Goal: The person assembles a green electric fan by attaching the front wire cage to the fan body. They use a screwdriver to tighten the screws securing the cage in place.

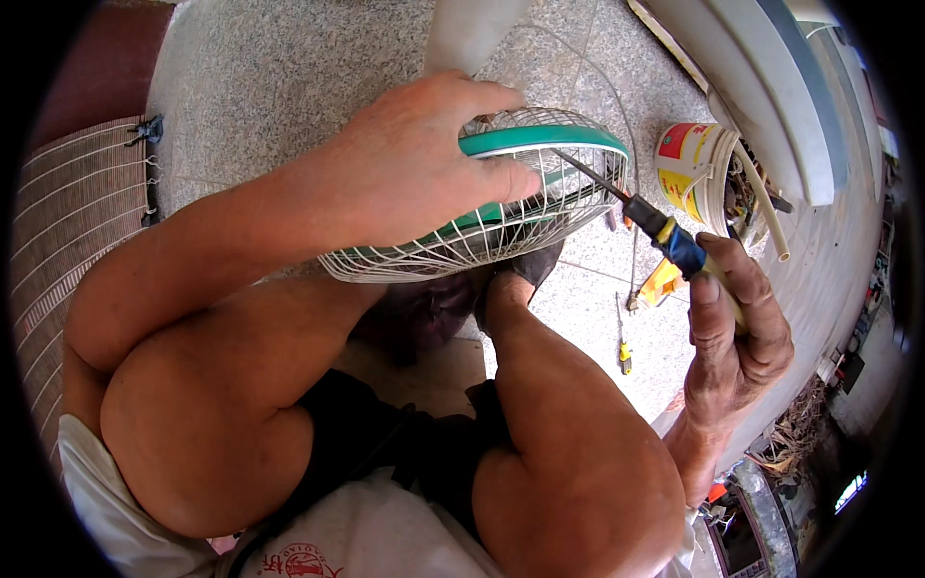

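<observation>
A caged fan head (472, 241) with white wire guards and a green rim band (540, 138) is tilted above my knees. My left hand (414, 164) grips it by the rim, thumb on the wires and fingers over the far side. In my right hand (737, 328) is a screwdriver (682, 252), its handle wrapped in blue tape, with a black collar and a thin dark shaft. The shaft points up and left, and its tip is at the underside of the green band; whether it touches cannot be made out. Green fan blades show partly through the wires.
A white, red and yellow bucket (692, 173) of odds and ends stands at right, a pale pipe (763, 202) leaning from it. On the speckled floor lie a yellow-handled screwdriver (625, 356) and an orange-yellow item (660, 284). A pale column (467, 39) rises beyond the fan.
</observation>
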Action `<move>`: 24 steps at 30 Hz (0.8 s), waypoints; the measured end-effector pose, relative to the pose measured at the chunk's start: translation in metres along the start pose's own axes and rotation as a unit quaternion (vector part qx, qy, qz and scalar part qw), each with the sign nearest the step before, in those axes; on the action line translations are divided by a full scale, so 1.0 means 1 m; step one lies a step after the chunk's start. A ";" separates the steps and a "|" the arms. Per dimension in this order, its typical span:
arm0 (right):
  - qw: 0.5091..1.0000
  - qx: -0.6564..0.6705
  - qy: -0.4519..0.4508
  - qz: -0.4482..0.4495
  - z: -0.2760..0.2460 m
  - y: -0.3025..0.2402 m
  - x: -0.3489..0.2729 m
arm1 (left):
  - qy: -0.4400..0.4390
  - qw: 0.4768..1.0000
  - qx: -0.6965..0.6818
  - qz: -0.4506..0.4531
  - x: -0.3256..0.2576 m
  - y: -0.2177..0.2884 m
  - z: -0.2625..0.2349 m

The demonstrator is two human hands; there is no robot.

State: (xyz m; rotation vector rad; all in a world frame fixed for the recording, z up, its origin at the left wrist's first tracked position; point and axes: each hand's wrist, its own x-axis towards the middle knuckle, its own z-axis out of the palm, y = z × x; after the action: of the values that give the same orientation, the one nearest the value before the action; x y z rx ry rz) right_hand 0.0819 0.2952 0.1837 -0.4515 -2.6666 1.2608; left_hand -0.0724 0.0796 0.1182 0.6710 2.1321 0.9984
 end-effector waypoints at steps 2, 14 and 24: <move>1.000 -0.002 0.004 0.010 -0.002 -0.002 -0.001 | -0.011 1.000 -0.016 -0.010 0.002 0.005 -0.002; 0.996 -0.013 -0.002 -0.092 0.004 0.005 0.005 | 0.009 1.000 -0.023 -0.009 0.000 0.003 0.002; 0.998 0.008 -0.028 -0.050 0.012 0.008 0.001 | 0.020 1.000 -0.002 -0.018 -0.001 -0.001 0.003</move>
State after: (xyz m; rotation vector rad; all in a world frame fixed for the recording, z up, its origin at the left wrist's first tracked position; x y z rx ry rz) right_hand 0.0795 0.2917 0.1701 -0.2821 -2.6849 1.2837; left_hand -0.0702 0.0797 0.1165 0.6147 2.1685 1.0034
